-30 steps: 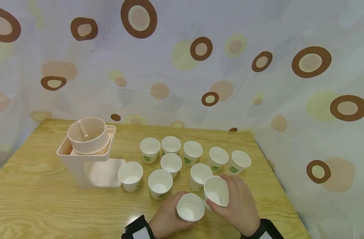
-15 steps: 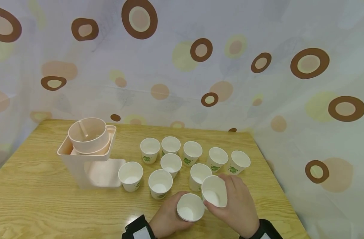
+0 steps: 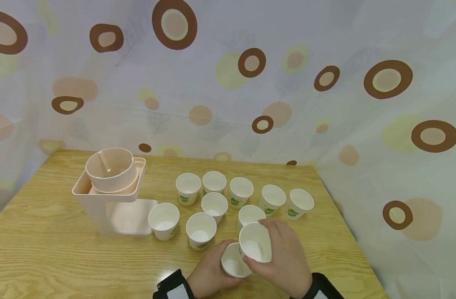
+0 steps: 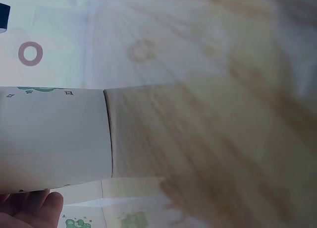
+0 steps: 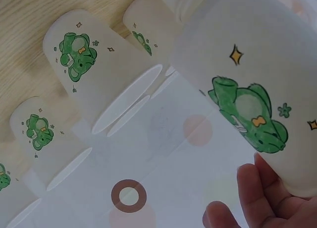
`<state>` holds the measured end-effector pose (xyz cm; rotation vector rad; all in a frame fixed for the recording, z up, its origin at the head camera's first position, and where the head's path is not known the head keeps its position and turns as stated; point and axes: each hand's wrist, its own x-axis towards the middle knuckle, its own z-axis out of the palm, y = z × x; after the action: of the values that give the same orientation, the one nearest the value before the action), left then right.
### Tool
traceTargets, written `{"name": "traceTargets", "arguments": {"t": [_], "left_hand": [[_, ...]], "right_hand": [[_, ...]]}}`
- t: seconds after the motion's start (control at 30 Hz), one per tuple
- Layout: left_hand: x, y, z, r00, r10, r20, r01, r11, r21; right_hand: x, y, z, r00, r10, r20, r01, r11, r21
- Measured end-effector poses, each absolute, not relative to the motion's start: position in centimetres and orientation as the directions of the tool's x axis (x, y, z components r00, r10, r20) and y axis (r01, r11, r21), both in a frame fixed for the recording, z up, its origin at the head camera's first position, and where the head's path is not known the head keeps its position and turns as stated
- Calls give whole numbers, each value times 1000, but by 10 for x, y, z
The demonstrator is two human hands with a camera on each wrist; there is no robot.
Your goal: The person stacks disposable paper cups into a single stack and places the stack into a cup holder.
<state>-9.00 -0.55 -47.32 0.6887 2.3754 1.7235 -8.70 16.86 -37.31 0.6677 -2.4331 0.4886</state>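
My left hand [image 3: 214, 272] grips a white paper cup [image 3: 233, 261] low at the front of the table; in the left wrist view the side of this cup [image 4: 54, 139] lies across the frame with fingertips below it. In my right hand [image 3: 288, 257] is a second paper cup [image 3: 256, 243], tilted, its base overlapping the mouth of the left hand's cup in the head view. The right wrist view shows a green bear print on the held cup [image 5: 247, 104], with fingers [image 5: 255, 188] curled at its side.
Several more white paper cups stand upright behind the hands, among them a near one [image 3: 201, 230] and a far right one [image 3: 300, 203]. A pale pink stand [image 3: 104, 211] with a round container [image 3: 111, 170] is at the left. A patterned cloth [image 3: 213, 83] hangs behind the wooden table [image 3: 45, 249].
My right hand has carried its cup to the left, from beside the left hand's cup to over its rim. The left hand and the standing cups have stayed in place.
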Motion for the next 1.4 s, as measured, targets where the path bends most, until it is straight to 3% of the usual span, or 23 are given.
{"name": "traceTargets", "arguments": {"t": [0.77, 1.4], "left_hand": [[-91, -4, -476, -882, 415, 224, 339, 227, 913], [-89, -5, -474, -888, 417, 193, 312, 240, 919]], "right_hand": [[-80, 156, -387, -744, -420, 520, -571, 803, -168], [-82, 155, -401, -782, -450, 431, -560, 811, -170]]}}
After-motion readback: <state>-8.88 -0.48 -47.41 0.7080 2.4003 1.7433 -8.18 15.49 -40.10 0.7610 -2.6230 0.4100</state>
